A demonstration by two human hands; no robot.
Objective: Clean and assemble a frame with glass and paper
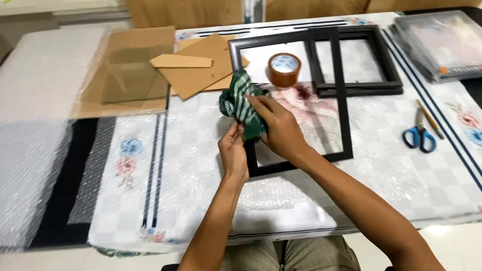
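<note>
A crumpled green and white striped cloth (239, 100) is held over the left side of a large black picture frame (339, 81) that lies flat on the table. My right hand (278, 128) grips the cloth from the right, fingers curled over it. My left hand (232, 151) pinches the cloth's lower edge from the left. Both hands sit close together above the frame's lower left corner.
A roll of brown tape (284, 69) lies inside the frame. More black frames (371, 63) are stacked behind. Blue-handled scissors (419, 136) and a pencil (430, 118) lie to the right, cardboard backings (191, 66) and bubble wrap (7, 166) to the left, a plastic-wrapped stack (455, 43) far right.
</note>
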